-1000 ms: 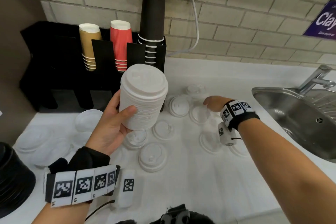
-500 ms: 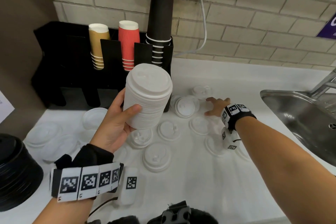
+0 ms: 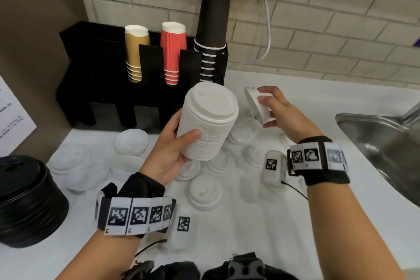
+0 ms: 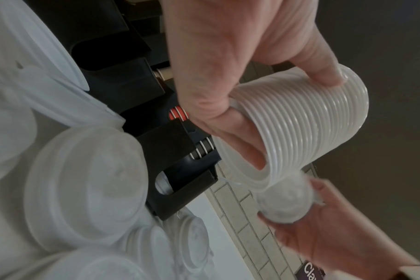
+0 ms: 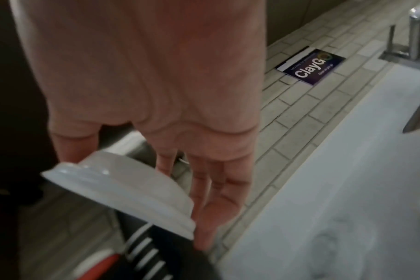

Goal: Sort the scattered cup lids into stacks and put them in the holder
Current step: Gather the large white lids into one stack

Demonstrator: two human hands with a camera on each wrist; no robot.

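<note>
- My left hand [image 3: 169, 154] grips the tall stack of white lids [image 3: 208, 120], thumb on the near side, its long axis tipped up and slightly away from me.
- Just right of the stack, my right hand [image 3: 280, 112] pinches a single lid [image 3: 256, 105] on edge, held off the surface [image 3: 261, 223]; it's the nearer hand to the stack's top.
- Below both hands, loose lids [image 3: 204, 192] lie scattered.
- Beyond my left hand stands the holder [image 3: 102, 75].

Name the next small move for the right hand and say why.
Probably bring the single lid in the right hand over onto the white lid stack held by the left hand: it is lifted and tilted beside the stack, matching white.
</note>
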